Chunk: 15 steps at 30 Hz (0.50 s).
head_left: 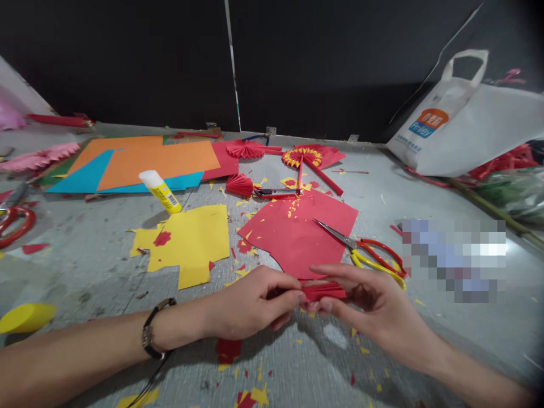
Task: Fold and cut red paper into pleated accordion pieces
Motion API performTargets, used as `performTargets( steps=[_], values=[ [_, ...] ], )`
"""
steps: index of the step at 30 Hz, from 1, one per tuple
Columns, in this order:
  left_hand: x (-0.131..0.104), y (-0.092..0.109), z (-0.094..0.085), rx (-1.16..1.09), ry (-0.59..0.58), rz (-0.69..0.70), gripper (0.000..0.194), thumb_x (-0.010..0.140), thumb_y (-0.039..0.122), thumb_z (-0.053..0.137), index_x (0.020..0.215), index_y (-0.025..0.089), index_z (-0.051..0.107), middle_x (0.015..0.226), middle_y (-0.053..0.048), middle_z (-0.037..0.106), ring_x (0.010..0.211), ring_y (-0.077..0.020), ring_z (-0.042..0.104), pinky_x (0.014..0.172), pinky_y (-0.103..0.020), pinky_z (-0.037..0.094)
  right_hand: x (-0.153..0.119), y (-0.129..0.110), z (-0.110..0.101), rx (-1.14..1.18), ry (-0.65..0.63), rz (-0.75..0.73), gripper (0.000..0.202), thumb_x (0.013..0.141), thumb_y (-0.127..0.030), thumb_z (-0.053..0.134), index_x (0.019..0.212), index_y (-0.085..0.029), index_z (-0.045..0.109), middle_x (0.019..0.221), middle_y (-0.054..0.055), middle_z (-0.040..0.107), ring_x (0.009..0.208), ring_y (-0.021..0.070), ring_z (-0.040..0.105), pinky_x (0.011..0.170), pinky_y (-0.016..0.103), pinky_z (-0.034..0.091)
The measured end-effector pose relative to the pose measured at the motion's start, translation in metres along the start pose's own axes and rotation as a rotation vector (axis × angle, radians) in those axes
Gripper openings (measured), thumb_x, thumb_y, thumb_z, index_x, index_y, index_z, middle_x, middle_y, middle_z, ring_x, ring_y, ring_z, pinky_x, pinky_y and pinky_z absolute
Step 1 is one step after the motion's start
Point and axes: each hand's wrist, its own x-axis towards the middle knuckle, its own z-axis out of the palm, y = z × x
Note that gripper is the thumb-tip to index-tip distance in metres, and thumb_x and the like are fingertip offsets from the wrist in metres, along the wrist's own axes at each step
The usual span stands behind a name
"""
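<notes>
The grip of the left hand [255, 297] pinches one end of a pleated red paper [325, 291], and the right hand [374, 300] holds the other, toward the tabletop's [93, 243] near edge. Its folding looks well along, the pleats bunched, not yet fanned. A red paper fan [245, 149] and red-and-yellow rosette [302, 157] near the far edge seem already shaped. Toward the far right corner stands a white carrier bag [471, 124], contents hidden.

Folded paper [326, 291]: between fingers [293, 297] of left hand [250, 297] and right hand [376, 300]. Beyond fingers: paper sheet [301, 229], scissors [356, 246] partly on its right side, utility knife [274, 193] at far edge. Left of fingers, farther out: cut sheet [195, 232], glue stick [161, 194] at far edge. Far right: bag [476, 136].
</notes>
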Motion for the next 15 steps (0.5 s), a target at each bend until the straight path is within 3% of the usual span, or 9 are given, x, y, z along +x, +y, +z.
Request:
performTargets(
  steps=[3, 7, 15],
  values=[
    [-0.0006, -0.0035, 0.004, 0.06, 0.026, 0.05, 0.04, 0.106, 0.028, 0.048, 0.068, 0.017, 0.053, 0.057, 0.004, 0.051, 0.052, -0.009, 0.045, 0.052, -0.021, 0.034, 0.0025, 0.0012, 0.003, -0.032, 0.041, 0.031, 0.03, 0.086, -0.034, 0.086, 0.114, -0.028, 0.078, 0.099, 0.003, 0.084, 0.081, 0.0176, 0.081, 0.072, 0.025, 0.066],
    [-0.001, -0.0041, 0.0062, 0.176, 0.083, 0.171, 0.035, 0.106, 0.025, 0.049, 0.073, 0.017, 0.058, 0.056, 0.006, 0.051, 0.051, -0.0078, 0.045, 0.054, -0.021, 0.033, 0.0021, 0.0021, 0.0034, -0.026, 0.056, 0.053, 0.023, 0.089, -0.035, 0.081, 0.109, -0.025, 0.079, 0.094, 0.005, 0.084, 0.074, 0.0184, 0.08, 0.062, 0.024, 0.066],
    [-0.0014, -0.0026, 0.0032, 0.098, -0.029, 0.073, 0.04, 0.11, 0.031, 0.043, 0.074, 0.018, 0.058, 0.058, 0.001, 0.064, 0.055, -0.0108, 0.06, 0.066, -0.021, 0.048, -0.0032, -0.0051, -0.0053, -0.06, -0.04, 0.032, 0.027, 0.098, -0.034, 0.07, 0.124, -0.029, 0.076, 0.094, 0.001, 0.083, 0.076, 0.0156, 0.079, 0.069, 0.025, 0.067]
  ],
)
